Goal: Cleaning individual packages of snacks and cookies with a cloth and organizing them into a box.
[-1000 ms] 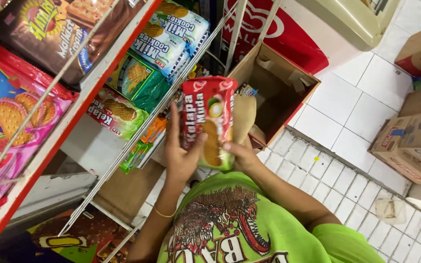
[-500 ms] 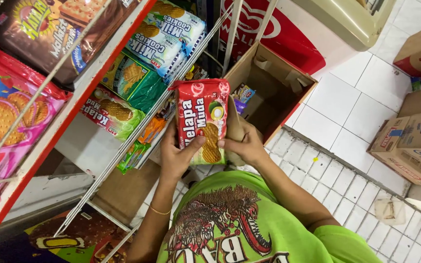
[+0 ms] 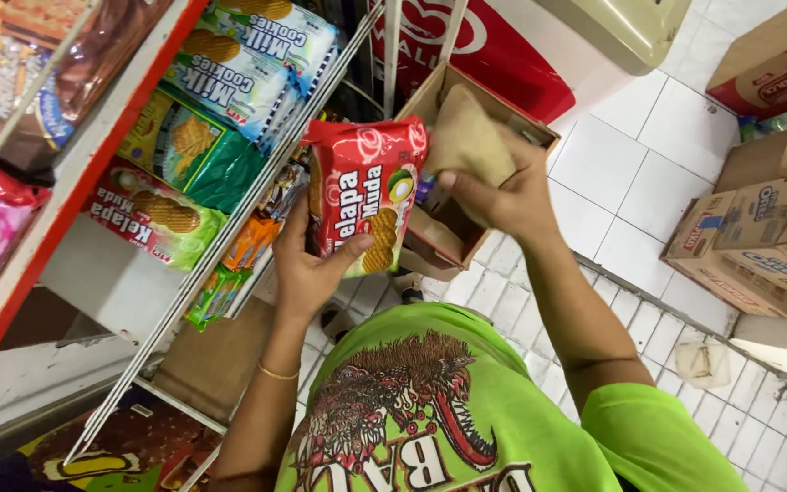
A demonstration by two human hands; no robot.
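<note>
Now my left hand [image 3: 307,273] is wrapped around the red biscuit pack [image 3: 362,196], up beside the shelf [image 3: 93,155]. My right hand [image 3: 503,196] pinches a brown cardboard flap [image 3: 466,137]. One loose grip, and I think the pack could slip and drop.

— What sits on the red-edged white wire shelf [image 3: 93,173] at left?
— Green biscuit packs [image 3: 189,150] and blue-white cookie packs [image 3: 248,55].
— And the white tiled floor [image 3: 635,182]?
— An open brown cardboard box [image 3: 453,237]; stacked cartons [image 3: 758,241] far right.
</note>
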